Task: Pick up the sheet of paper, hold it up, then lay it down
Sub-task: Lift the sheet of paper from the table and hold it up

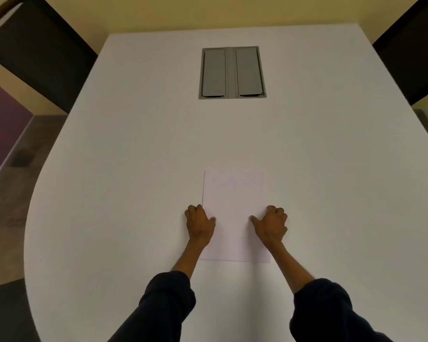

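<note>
On my feed the sheet of paper [234,201] lies flat on the white surface [134,169], on the near side of the grey hatch [232,72] set into that surface, roughly in line with it and well apart from it. The sheet's long edges run away from me toward the hatch, and I can make out faint marks near the end closest to the hatch, too pale to read.

Both hands are on the sheet, at about its mid-length. The left hand [199,222] grips the sheet's left edge: its thumb [211,219] lies on top of the paper and its fingers are curled down at the edge. The right hand [271,224] grips the right edge the same way, thumb [255,219] on the paper, knuckles bent over the edge. The fingertips are hidden under the knuckles, so I cannot tell how far they reach beneath the sheet.

Dark sleeves [163,307] are pushed up the forearms. A dark chair [35,53] stands to the left of the hatch, off the surface, and another [415,53] to its right.
</note>
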